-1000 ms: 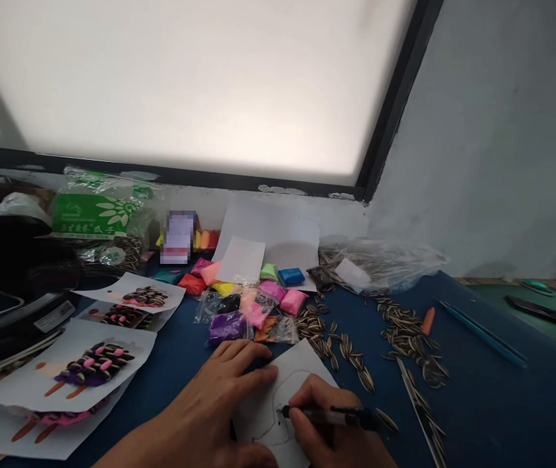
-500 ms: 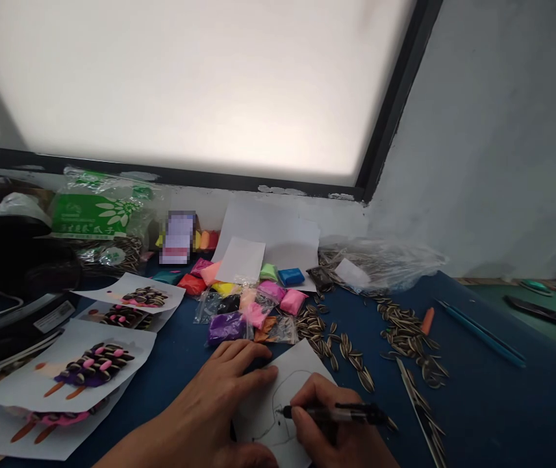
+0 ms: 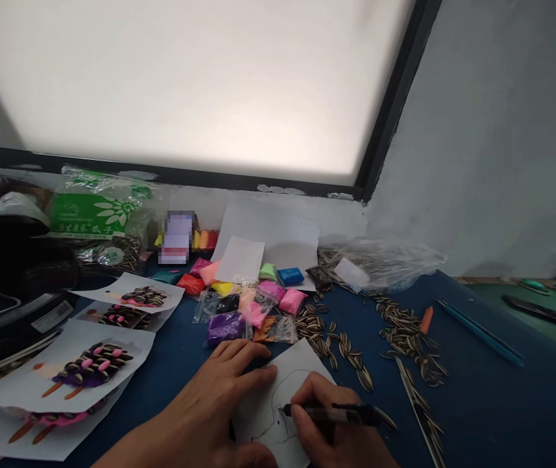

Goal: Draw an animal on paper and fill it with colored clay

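Note:
A black pen is pinched in my right hand, its tip on a small white sheet of paper. Thin pen lines on the sheet form a curved outline with small marks inside. My left hand lies over the sheet's left side, fingers stretched out, holding nothing. Sunflower seeds are scattered beyond the sheet and to its right. Just past my left fingertips sits a purple clay packet, among several other coloured packets.
To the left lie paper cards bearing seed-covered clay hedgehogs. A green seed bag and a phone stand at the back. At right are a craft knife, blue tweezers and a clear plastic bag.
The pen's back end has tilted very slightly, with its tip still at the same small mark. My left hand has stayed in place.

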